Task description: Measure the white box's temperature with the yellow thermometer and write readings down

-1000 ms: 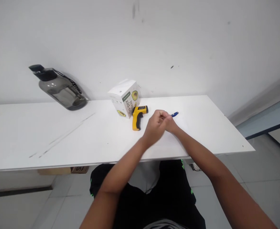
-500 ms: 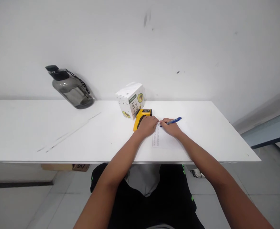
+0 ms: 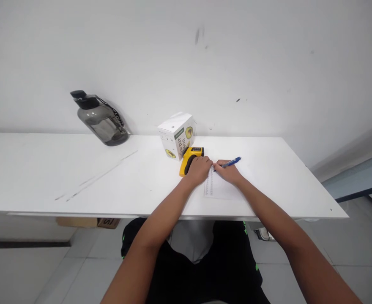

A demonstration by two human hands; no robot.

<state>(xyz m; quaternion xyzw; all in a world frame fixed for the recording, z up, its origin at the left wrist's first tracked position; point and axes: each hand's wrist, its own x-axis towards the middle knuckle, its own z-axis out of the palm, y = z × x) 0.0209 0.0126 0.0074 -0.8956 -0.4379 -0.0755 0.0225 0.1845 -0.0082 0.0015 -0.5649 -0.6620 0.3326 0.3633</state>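
A blue pen [image 3: 235,161] is pinched in my right hand [image 3: 228,172], its tip down at the upper part of a spiral-bound notepad [image 3: 224,191]. The notepad lies flat on the white table, coil side to the left. My left hand [image 3: 200,169] rests palm down at the notepad's upper left corner, fingers stretched out and close to my right fingertips. Just left of that hand lies a yellow-and-black gun-shaped device [image 3: 187,162], like an infrared thermometer, partly covered by the hand. Behind it stands a white box [image 3: 176,137] printed with avocados.
A grey bottle with a black cap [image 3: 103,122] stands at the back left by the wall. The white table [image 3: 87,169] has dark scratches on its left part. Below its front edge are a cardboard box [image 3: 87,222] and my legs in black trousers [image 3: 186,278].
The camera view has shifted slightly, so the table items appear a little to the right and lower. Both hands stay at the notepad, with the pen still in my right hand.
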